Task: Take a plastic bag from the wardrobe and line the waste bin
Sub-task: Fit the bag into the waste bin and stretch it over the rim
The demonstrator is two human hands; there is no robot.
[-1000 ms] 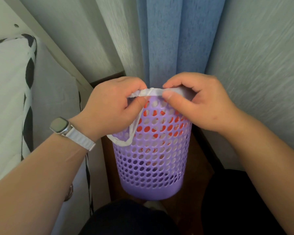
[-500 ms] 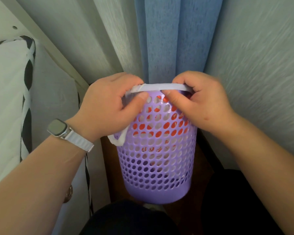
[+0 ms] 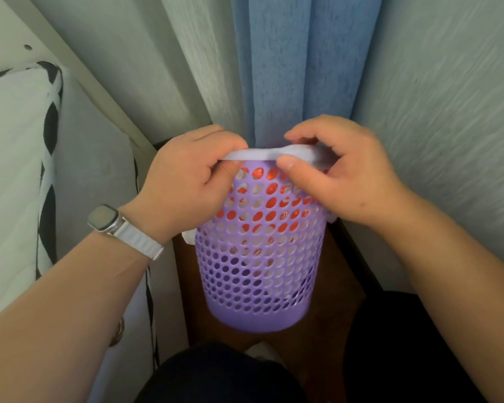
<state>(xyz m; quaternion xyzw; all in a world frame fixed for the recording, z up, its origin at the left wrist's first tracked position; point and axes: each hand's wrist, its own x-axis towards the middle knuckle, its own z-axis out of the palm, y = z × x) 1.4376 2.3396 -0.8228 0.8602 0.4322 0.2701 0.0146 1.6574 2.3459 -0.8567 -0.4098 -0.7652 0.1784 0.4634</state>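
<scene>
two hands [image 3: 186, 181] [image 3: 344, 181] pinch one bag [image 3: 262, 155] over one bin [image 3: 259, 257] rim.

Two bare hands are in view, the left hand [image 3: 184, 181] and the right hand [image 3: 344, 175], each with its forearm, so two forearms as well. One purple perforated waste bin [image 3: 259, 257] stands between them. One white plastic bag [image 3: 262, 155] is stretched over its rim; red printing shows through the holes, and it seems to belong to that same single bag, though the holes hide too much to be sure. One wristwatch [image 3: 105, 218] on one white strap sits on the left wrist. One blue curtain [image 3: 300, 68] hangs behind. One black-and-white patterned cushion [image 3: 15, 158] lies at the left edge
</scene>
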